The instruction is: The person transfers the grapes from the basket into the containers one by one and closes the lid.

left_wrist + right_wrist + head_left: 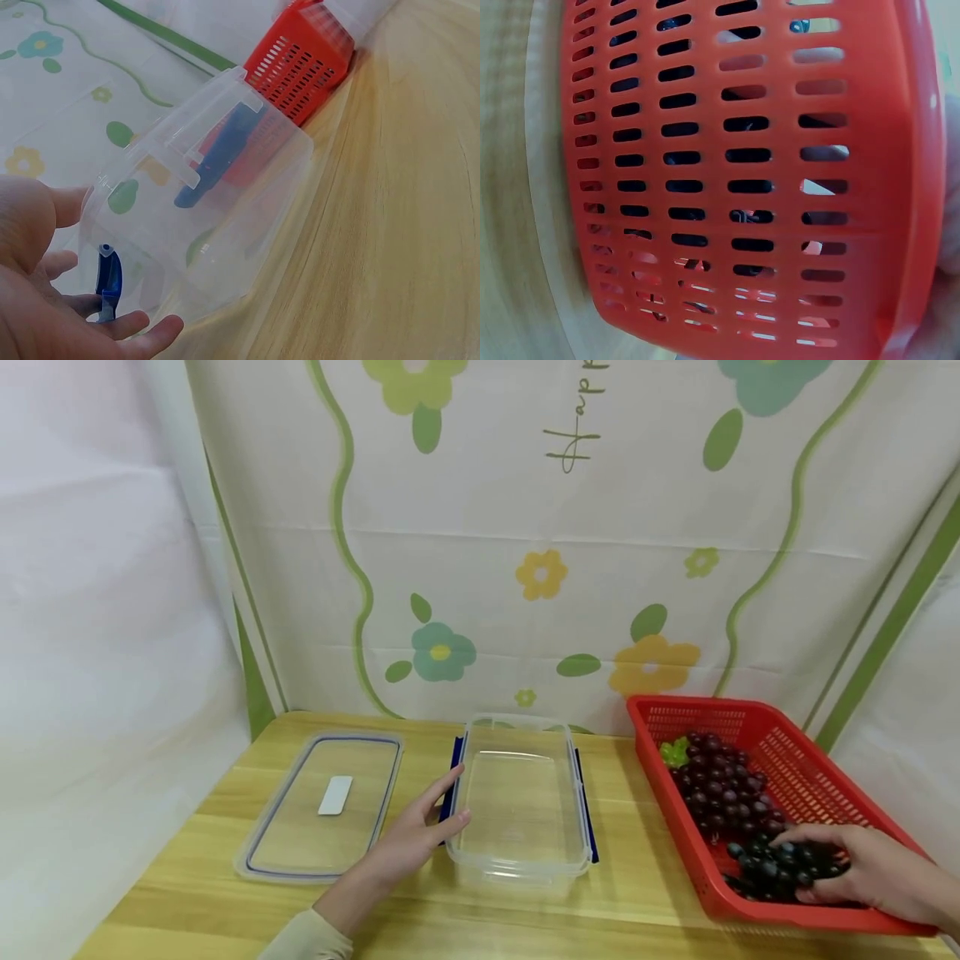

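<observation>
A clear lidless food container (517, 793) with blue side latches stands mid-table. My left hand (412, 839) is at its left side, thumb over the rim and the other fingers loosely extended; in the left wrist view those fingers lie around a hanging blue latch (109, 277). Over on the right, my right hand (862, 868) reaches over the near rim of a red plastic basket (678, 835) and grips a bunch of black grapes (776, 864), partly covering it. Behind that bunch lies a bunch of dark red grapes (723, 789). The basket wall mostly hides the grapes in the right wrist view.
The container's clear lid (300, 827), with a blue seal and a white label (335, 795), lies flat on the wooden table (187, 893) at left. Some green grapes (675, 752) show at the basket's left side. A flowered cloth (480, 577) hangs behind the table.
</observation>
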{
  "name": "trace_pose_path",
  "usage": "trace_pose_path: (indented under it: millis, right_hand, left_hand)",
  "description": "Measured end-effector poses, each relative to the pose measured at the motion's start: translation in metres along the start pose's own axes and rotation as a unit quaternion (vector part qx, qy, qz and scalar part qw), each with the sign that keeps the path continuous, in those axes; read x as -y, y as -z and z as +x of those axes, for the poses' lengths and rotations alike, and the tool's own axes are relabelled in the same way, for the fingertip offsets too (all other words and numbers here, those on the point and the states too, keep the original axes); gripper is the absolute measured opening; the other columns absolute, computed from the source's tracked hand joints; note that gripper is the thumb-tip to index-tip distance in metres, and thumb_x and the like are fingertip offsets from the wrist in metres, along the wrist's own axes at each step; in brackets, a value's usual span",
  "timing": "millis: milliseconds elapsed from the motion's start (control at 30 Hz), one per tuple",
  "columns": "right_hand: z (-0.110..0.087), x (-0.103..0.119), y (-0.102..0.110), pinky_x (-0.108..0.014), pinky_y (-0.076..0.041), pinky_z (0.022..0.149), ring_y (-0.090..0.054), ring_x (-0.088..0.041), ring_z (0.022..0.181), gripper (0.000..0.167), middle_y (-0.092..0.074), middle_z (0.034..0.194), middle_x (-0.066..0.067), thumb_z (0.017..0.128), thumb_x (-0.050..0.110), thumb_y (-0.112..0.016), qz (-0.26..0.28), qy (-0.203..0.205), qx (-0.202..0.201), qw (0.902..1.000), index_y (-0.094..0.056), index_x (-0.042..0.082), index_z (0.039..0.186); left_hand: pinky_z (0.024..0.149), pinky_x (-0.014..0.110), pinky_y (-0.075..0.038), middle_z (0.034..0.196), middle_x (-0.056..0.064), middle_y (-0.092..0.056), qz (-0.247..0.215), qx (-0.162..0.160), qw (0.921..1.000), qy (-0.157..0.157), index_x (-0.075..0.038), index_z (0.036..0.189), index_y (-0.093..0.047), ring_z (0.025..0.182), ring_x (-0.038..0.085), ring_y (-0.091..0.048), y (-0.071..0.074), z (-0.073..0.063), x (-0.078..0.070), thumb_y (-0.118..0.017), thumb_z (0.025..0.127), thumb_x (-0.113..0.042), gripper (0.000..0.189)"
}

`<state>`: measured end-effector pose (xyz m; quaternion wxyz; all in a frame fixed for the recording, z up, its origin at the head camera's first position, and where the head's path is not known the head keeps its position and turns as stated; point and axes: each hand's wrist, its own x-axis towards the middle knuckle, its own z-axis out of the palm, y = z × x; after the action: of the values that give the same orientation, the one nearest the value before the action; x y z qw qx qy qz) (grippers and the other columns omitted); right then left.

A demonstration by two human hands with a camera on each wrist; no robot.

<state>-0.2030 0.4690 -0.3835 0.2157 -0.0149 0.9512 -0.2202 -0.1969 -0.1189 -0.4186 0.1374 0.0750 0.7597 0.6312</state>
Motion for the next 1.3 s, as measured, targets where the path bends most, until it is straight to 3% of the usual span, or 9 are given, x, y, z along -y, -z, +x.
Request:
trace_pose_path:
  millis: [167, 300, 400, 600, 867, 967, 1167, 1300]
  right_hand:
    - [-0.001, -0.002, 0.001, -0.028, -0.045, 0.062, -0.056, -0.02, 0.09, 0.049, -0.068, 0.134, -0.028, 0.089, 0.014, -0.082, -0.013, 0.019, -0.014, 0.9996, -0.07, 0.008, 0.136]
    - [-0.004, 0.001, 0.001, -0.027, -0.045, 0.058, -0.056, -0.016, 0.076, 0.045, -0.07, 0.129, -0.028, 0.09, 0.01, -0.078, -0.018, 0.013, -0.04, 0.999, -0.071, 0.007, 0.134]
    - [-0.006, 0.001, 0.001, -0.027, -0.046, 0.053, -0.049, -0.012, 0.056, 0.043, -0.071, 0.124, -0.028, 0.091, 0.011, -0.077, -0.008, 0.011, -0.054, 0.9985, -0.071, 0.005, 0.134]
    - [-0.009, -0.001, 0.003, -0.029, -0.047, 0.052, -0.043, -0.009, 0.049, 0.044, -0.073, 0.118, -0.023, 0.096, 0.016, -0.076, 0.018, 0.033, -0.065, 0.9972, -0.069, 0.0, 0.136]
    - [-0.012, 0.004, 0.006, -0.027, -0.052, 0.064, -0.055, 0.0, 0.084, 0.045, -0.074, 0.122, -0.023, 0.096, 0.019, -0.078, -0.013, 0.032, -0.095, 0.9949, -0.069, -0.003, 0.134]
    - [-0.015, 0.008, 0.006, -0.026, -0.054, 0.065, -0.055, 0.002, 0.083, 0.046, -0.074, 0.122, -0.023, 0.095, 0.02, -0.08, -0.012, 0.031, -0.128, 0.9912, -0.07, -0.002, 0.133]
    - [-0.022, 0.021, 0.012, -0.028, -0.043, 0.058, -0.047, -0.002, 0.072, 0.046, -0.07, 0.128, -0.031, 0.098, 0.024, -0.077, -0.012, 0.041, -0.188, 0.9813, -0.069, 0.0, 0.136]
    - [-0.024, 0.037, 0.017, -0.029, -0.04, 0.057, -0.048, -0.005, 0.071, 0.049, -0.073, 0.119, -0.023, 0.1, 0.031, -0.076, -0.015, 0.037, -0.198, 0.9793, -0.068, 0.001, 0.138]
  left_hand:
    - [0.119, 0.075, -0.031, 0.18, 0.006, -0.015, -0.002, 0.004, 1.0, -0.003, -0.049, 0.163, -0.032, 0.155, 0.05, -0.036, 0.0, 0.0, 0.0, -0.069, 0.102, -0.047, 0.071]
    - [0.119, 0.077, -0.03, 0.18, 0.006, -0.013, -0.005, 0.006, 1.0, -0.002, -0.051, 0.163, -0.032, 0.156, 0.051, -0.034, 0.0, 0.001, 0.001, -0.069, 0.102, -0.047, 0.071]
    - [0.119, 0.077, -0.029, 0.18, 0.007, -0.011, -0.008, 0.009, 0.9999, 0.0, -0.051, 0.163, -0.032, 0.156, 0.052, -0.031, 0.0, 0.001, 0.0, -0.069, 0.102, -0.048, 0.071]
    - [0.119, 0.076, -0.03, 0.18, 0.008, -0.011, -0.011, 0.005, 0.9999, 0.004, -0.051, 0.163, -0.033, 0.157, 0.052, -0.031, 0.001, 0.001, 0.0, -0.069, 0.102, -0.047, 0.071]
    - [0.119, 0.076, -0.031, 0.18, 0.007, -0.011, -0.007, 0.004, 1.0, 0.005, -0.053, 0.161, -0.034, 0.158, 0.054, -0.027, 0.001, 0.002, 0.001, -0.069, 0.102, -0.048, 0.069]
    - [0.119, 0.076, -0.031, 0.18, 0.008, -0.01, -0.01, 0.006, 0.9999, 0.003, -0.052, 0.162, -0.034, 0.158, 0.053, -0.028, 0.001, 0.003, 0.001, -0.069, 0.102, -0.047, 0.069]
    - [0.12, 0.074, -0.032, 0.18, 0.011, -0.01, -0.015, 0.01, 0.9998, 0.001, -0.05, 0.163, -0.032, 0.157, 0.052, -0.03, 0.001, 0.003, 0.0, -0.068, 0.103, -0.046, 0.07]
    - [0.121, 0.073, -0.031, 0.18, 0.014, -0.01, -0.021, 0.015, 0.9997, 0.001, -0.049, 0.164, -0.031, 0.157, 0.052, -0.03, 0.001, 0.002, 0.0, -0.068, 0.103, -0.046, 0.071]
